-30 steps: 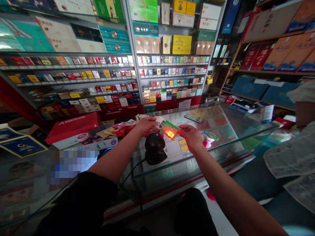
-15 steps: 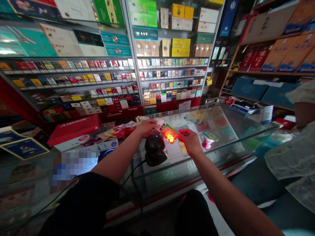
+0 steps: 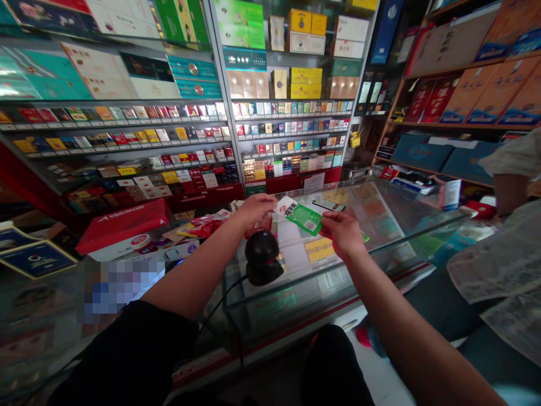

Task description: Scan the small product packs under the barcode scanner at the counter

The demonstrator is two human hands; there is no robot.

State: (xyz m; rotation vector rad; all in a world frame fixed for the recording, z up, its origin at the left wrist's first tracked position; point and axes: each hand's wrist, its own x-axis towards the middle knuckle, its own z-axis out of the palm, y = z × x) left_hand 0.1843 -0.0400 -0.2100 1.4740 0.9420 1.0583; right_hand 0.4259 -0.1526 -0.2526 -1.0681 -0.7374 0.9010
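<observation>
A green and white packet (image 3: 305, 219) is stretched between my two hands above the glass counter (image 3: 296, 262). My left hand (image 3: 257, 208) pinches its white end. The green end is gripped by the fingers of my right hand (image 3: 343, 230). Just below my left hand stands a black scanner (image 3: 262, 256) with a rounded head and a cable. Red packets (image 3: 207, 224) lie left of my left hand. Behind the green packet a phone (image 3: 328, 205) rests on the glass.
To the left are a red box (image 3: 122, 225) and a dark blue box (image 3: 38, 255). Shelves of small packs (image 3: 181, 133) line the back wall. At the right edge a person in a light patterned top (image 3: 499, 265) is beside the counter.
The packet and both hands have moved a little away from the scanner, my right hand further right. The red-orange glow on the packet is gone, and its green face with a barcode shows.
</observation>
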